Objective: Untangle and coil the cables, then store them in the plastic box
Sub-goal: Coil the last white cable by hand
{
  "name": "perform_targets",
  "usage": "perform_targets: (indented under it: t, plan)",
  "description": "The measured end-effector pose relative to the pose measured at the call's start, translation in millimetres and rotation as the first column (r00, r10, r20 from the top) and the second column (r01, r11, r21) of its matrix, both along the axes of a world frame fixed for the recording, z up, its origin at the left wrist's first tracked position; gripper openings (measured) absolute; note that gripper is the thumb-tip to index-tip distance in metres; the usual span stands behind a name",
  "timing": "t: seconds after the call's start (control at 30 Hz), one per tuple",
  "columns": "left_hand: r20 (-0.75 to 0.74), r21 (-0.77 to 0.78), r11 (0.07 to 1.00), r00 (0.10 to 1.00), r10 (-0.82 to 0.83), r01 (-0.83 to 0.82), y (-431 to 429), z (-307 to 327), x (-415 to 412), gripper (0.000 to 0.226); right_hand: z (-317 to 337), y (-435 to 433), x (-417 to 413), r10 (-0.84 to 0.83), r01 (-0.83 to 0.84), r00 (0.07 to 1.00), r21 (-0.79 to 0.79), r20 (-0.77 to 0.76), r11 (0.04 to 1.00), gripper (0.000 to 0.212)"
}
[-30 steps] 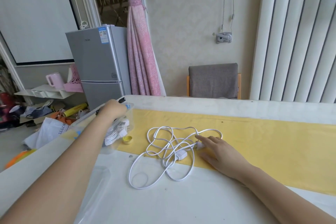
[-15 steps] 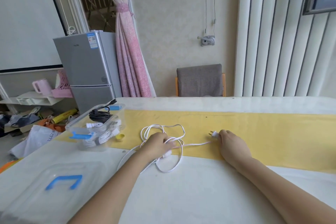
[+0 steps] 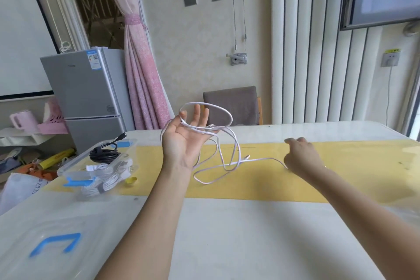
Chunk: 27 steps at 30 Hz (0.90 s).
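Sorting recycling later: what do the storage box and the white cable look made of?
Plastic box: likely clear, glossy hard plastic; coiled cables show through its wall. White cable: probably smooth, flexible plastic sheath; it hangs in limp loops from the left hand.

The left forearm rises from the lower edge. The left hand [image 3: 185, 138] is lifted above the surface, palm facing the camera, fingers straight, with loops of a thin white cable [image 3: 261, 159] draped over them. The right arm reaches in from the right. The right hand [image 3: 301, 157] shows its back, fingers curled down, and the cable runs in under its palm.
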<state>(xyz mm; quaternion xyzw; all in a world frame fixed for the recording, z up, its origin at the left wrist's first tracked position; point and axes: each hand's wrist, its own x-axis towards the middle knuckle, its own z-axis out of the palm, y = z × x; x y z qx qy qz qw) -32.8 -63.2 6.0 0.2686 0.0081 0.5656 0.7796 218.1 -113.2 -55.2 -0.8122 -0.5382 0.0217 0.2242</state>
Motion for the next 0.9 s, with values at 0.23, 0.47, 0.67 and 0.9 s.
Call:
perform_targets:
  t: [0.23, 0.47, 0.67, 0.9]
  plan:
    - [-0.008, -0.085, 0.996, 1.000, -0.006, 0.005, -6, -11, 25, 0.024, 46, -26, -70, 0.491, -0.421, 0.211, 0.375, -0.845, 0.826, 0.040]
    - [-0.609, 0.056, 0.977, 0.768, 0.196, -0.204, 5, -18, 7, 0.024, 39, -18, -41, 0.378, -0.131, 0.476, 0.361, -0.794, 0.923, 0.028]
    - [-0.691, 0.110, 0.892, 0.611, 0.386, -0.439, 26, -29, -21, 0.026, 33, -17, 9, 0.388, -0.090, 0.476, 0.396, -0.789, 0.914, 0.014]
    - [-0.935, 0.292, 0.833, 0.043, 0.352, -0.470, 39, -80, -9, 0.038, 26, 1, 0, 0.432, -0.302, 0.465, 0.321, -0.772, 0.898, 0.018]
